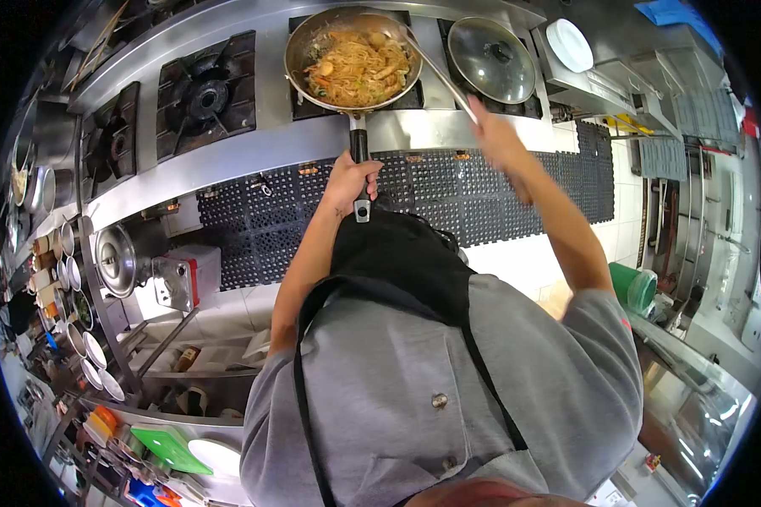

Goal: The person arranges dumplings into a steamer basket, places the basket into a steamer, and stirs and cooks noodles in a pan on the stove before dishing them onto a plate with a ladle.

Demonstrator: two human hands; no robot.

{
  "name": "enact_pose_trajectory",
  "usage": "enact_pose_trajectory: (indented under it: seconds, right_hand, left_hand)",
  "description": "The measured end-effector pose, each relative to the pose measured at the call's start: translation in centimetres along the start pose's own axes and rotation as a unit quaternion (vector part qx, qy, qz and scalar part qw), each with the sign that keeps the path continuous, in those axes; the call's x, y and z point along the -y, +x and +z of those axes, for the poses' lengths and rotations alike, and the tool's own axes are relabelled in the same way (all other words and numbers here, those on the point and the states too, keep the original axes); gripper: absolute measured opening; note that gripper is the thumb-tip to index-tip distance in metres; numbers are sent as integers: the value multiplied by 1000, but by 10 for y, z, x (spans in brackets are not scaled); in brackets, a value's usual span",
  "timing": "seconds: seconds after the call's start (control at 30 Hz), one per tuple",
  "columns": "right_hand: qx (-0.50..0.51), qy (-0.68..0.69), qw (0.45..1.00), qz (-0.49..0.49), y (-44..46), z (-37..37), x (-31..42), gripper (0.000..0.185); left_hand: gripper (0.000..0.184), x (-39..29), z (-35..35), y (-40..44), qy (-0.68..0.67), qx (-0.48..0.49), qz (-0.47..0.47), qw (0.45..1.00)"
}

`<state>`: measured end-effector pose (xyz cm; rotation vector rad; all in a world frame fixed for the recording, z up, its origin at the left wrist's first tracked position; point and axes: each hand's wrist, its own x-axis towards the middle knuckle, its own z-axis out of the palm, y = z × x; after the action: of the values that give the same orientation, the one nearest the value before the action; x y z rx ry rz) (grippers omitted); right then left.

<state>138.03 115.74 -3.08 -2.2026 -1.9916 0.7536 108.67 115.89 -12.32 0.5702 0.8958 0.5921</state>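
Steady the round silver-rimmed pan (300, 46) over the black burner grate (304, 109), with left hand (352, 179) fingers clamped around the black handle (358, 145). With right hand (495, 133) fingers clamped on the long metal utensil (441, 73), sweep low through the sauce-coated noodles (359, 72).

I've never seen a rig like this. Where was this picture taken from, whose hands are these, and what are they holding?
There is no robot: a person wears one camera on the head, looking down past the grey shirt and black apron. The wide lens bends the kitchen at the edges.

The left hand grips the handle of a frying pan of noodles. The right hand, slightly blurred, holds a long utensil reaching into the pan; its tip is unclear.

The pan sits on the stove. Right of it is a glass lid; at left, two more burners.
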Motion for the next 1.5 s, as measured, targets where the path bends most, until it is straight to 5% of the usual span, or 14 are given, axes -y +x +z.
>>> enact_pose_trajectory:
  seconds: [0.1, 0.2, 0.3, 0.33, 0.4, 0.47, 0.53, 0.57, 0.73, 0.8, 0.97, 1.27, 1.5]
  right_hand:
    - [118, 257, 941, 186, -72, 8, 64, 52]
    - [163, 443, 856, 208, -86, 5, 100, 47]
    - [213, 659, 667, 274, -80, -9, 111, 31]
    - [210, 659, 667, 277, -78, -11, 103, 31]
    - [304, 790, 483, 225, -77, -16, 78, 32]
    - [295, 815, 457, 201, -83, -12, 69, 35]
    - [301, 843, 423, 141, -85, -8, 71, 37]
    - [256, 814, 496, 163, -82, 4, 77, 38]
    - [271, 818, 487, 142, -81, -12, 78, 45]
    - [173, 680, 687, 188, -87, -24, 98, 52]
    - [97, 498, 858, 84, -92, -31, 106, 72]
    - [-104, 303, 947, 11, -104, -15, 98, 70]
    - [-234, 205, 950, -29, -95, 14, 81, 65]
  left_hand:
    - [20, 4, 9, 0, 18, -19, 20, 999]
    - [34, 0, 23, -7, 49, -28, 35, 998]
    - [35, 1, 33, -5, 85, -68, 65, 992]
    - [35, 2, 33, -3, 84, -64, 63, 992]
    - [55, -3, 30, -4, 90, -35, 53, 994]
    - [60, -3, 21, -5, 94, -34, 28, 995]
    - [37, -10, 26, -16, 71, -63, 61, 994]
    - [39, -9, 23, -13, 69, -54, 45, 995]
    - [39, -12, 10, -13, 55, -35, 20, 998]
    - [39, -11, 10, -9, 67, -32, 13, 997]
    - [32, -23, 8, -11, 94, -27, -2, 995]
    - [38, -16, -1, -1, 84, -17, -34, 996]
    - [37, -10, -5, 2, 75, -19, -20, 997]
